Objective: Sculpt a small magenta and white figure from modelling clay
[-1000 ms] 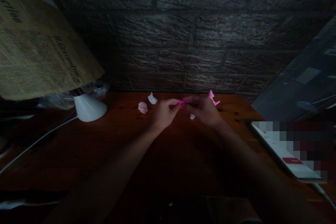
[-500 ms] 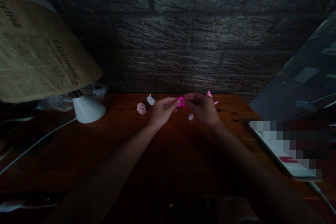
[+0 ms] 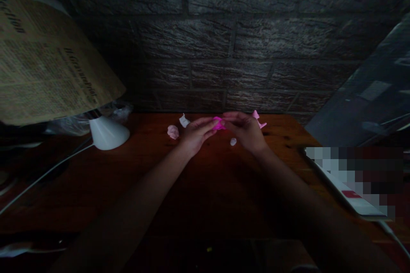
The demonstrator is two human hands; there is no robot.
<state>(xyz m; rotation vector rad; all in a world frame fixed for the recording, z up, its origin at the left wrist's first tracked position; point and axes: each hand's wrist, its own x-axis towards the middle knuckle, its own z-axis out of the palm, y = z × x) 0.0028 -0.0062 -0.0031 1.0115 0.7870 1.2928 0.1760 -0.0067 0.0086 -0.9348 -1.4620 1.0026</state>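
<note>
Over the far middle of a dark wooden table (image 3: 205, 187), my left hand (image 3: 196, 133) and my right hand (image 3: 246, 130) meet fingertip to fingertip. Both pinch one small bright pink piece (image 3: 218, 123) between them, held just above the wood. A pale pink crumpled bit (image 3: 173, 132) and a white scrap (image 3: 183, 120) lie left of my left hand. Below my right hand's fingers lies a tiny white scrap (image 3: 233, 141), and another pink piece (image 3: 258, 119) shows behind that hand.
A white lamp base (image 3: 108, 132) with a cable stands at the left under a newspaper-print shade (image 3: 48, 64). A brick-pattern wall (image 3: 224, 42) closes the far side. At the right lie a flat white device (image 3: 349, 196) and a sloping dark panel (image 3: 368, 94).
Both hands have shifted slightly up and away with the pink piece still pinched between them; the scraps on the table have stayed put.
</note>
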